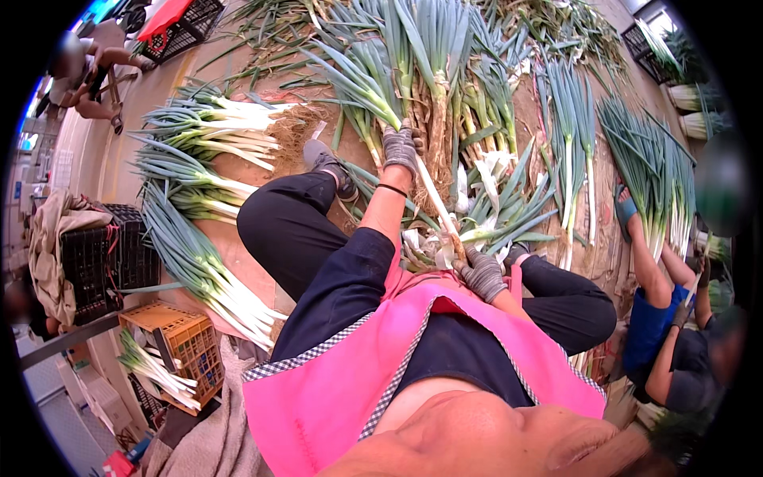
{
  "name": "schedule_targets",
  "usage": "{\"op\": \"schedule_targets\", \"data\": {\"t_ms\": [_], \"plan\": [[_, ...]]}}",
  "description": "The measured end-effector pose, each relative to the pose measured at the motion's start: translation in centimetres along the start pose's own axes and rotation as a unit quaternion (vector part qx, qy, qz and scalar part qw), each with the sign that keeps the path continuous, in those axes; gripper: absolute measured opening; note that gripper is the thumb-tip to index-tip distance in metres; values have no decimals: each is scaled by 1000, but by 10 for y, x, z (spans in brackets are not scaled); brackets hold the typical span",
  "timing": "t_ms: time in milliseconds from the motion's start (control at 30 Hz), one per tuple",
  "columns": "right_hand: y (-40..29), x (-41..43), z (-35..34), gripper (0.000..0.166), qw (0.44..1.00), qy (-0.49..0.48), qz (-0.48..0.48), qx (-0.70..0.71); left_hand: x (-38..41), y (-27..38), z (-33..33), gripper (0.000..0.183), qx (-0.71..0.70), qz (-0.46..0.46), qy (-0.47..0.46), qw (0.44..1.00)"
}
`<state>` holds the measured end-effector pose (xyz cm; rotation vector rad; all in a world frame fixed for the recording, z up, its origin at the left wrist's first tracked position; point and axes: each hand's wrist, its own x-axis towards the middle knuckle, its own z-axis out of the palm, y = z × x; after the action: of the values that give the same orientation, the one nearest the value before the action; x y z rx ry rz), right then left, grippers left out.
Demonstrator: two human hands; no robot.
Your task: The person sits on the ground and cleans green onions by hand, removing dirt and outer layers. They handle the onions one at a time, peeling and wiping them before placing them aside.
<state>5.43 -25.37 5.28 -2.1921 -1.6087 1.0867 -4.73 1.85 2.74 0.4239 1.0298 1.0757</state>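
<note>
A long green onion slants across the space before me, its leaves up and to the left and its brownish lower end near my lap. My left hand, in a grey striped glove, is closed around it where the white shaft meets the green leaves. Lower down, my gloved right hand has its fingers at the root end; the fingertips are partly hidden. Unpeeled onions with brown, dirty stalks lie just beyond my left hand. Peeled skins and loose leaves are scattered between my bent legs.
Cleaned onions lie in bundles on my left, beside black crates and an orange crate. More onions lie at my right, where another person sits. A further person sits at the far left.
</note>
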Motion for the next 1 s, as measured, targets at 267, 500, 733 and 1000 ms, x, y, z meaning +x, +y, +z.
{"op": "schedule_targets", "data": {"t_ms": [267,500,733,1000], "plan": [[-147,136,-61,46,857,74,-213,464,-50,111,19,34,276,530,-4,802],[-118,237,-154,27,813,158,-176,532,-59,133,-12,22,-3,393,-39,919],[-37,234,-13,84,974,120,169,-97,-12,53,-5,16,53,204,-108,972],[-3,221,-19,48,958,269,26,96,46,-8,-12,14,-29,-7,-145,989]]}}
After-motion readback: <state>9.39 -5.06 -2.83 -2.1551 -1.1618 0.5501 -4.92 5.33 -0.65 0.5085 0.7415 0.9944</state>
